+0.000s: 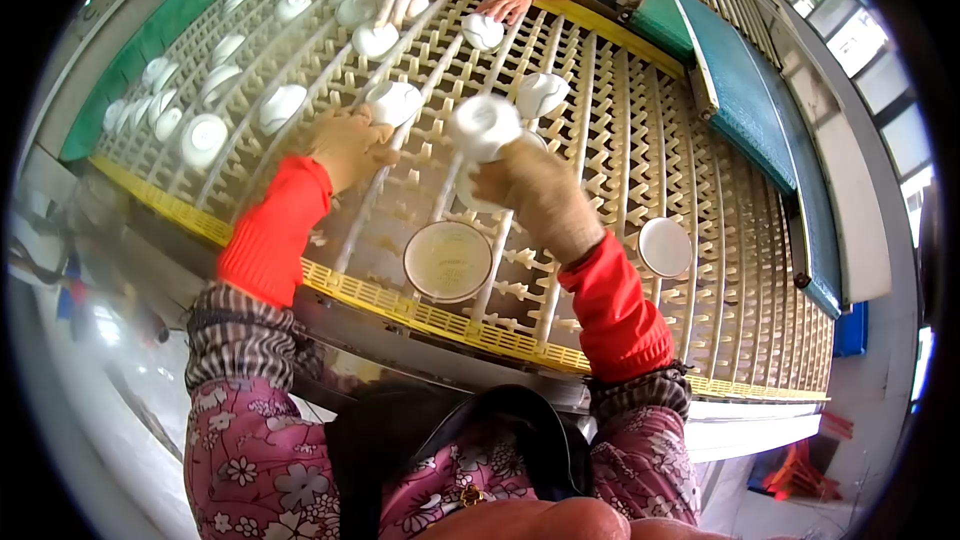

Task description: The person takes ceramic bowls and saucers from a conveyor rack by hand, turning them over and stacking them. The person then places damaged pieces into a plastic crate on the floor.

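Note:
My left hand (pixel 350 148), in a tan glove with a red cuff, has its fingers at the lower edge of a white cup (pixel 394 103) on the pegged conveyor (pixel 400 202). Blurred by motion, my right hand (pixel 545 195) is by a white cup (pixel 484 127), which is blurred too and appears raised above the pegs. Behind that cup, another white cup (pixel 543 94) lies on the rack. Closer to my body, a round bowl (pixel 448 261) shows its open top, and a smaller bowl (pixel 665 247) stands to the right of my right forearm.
Across the conveyor, a co-worker's gloved hand (pixel 401 0) and a bare hand (pixel 507 5) touch white cups. More white cups (pixel 204 141) lie at the left. A yellow edge strip (pixel 450 323) runs along the near side. A blue-green belt (pixel 745 110) stands at the right.

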Demonstrator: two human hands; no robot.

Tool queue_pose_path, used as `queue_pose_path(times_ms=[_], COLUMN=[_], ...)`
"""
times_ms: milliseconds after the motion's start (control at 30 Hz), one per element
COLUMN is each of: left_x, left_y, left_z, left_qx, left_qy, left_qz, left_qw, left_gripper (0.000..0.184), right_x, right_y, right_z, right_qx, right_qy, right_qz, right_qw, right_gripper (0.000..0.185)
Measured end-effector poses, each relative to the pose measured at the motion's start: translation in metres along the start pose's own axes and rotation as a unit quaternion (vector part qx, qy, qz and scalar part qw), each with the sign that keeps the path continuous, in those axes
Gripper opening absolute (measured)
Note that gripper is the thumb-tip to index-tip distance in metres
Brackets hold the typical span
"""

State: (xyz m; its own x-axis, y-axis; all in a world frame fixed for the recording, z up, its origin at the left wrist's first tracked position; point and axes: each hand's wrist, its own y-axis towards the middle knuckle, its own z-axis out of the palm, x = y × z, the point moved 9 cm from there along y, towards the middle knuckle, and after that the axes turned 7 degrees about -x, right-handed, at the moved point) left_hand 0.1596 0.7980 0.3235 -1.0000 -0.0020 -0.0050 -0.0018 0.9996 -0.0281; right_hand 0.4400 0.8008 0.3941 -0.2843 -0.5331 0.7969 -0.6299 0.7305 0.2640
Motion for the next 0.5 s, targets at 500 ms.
queue_pose_path(times_ms=[500], left_x=[-0.111], left_y=[-0.051], left_z=[-0.064], left_qx=[-0.056], left_qy=[-0.035], left_qz=[0.167], left_qw=[0.984], left_gripper=[0.075], right_x=[-0.057], right_y=[-0.177], right_z=[-0.171], right_qx=[-0.142], right_qy=[-0.461], right_qz=[0.074], right_qw=[0.873], right_gripper=[0.065])
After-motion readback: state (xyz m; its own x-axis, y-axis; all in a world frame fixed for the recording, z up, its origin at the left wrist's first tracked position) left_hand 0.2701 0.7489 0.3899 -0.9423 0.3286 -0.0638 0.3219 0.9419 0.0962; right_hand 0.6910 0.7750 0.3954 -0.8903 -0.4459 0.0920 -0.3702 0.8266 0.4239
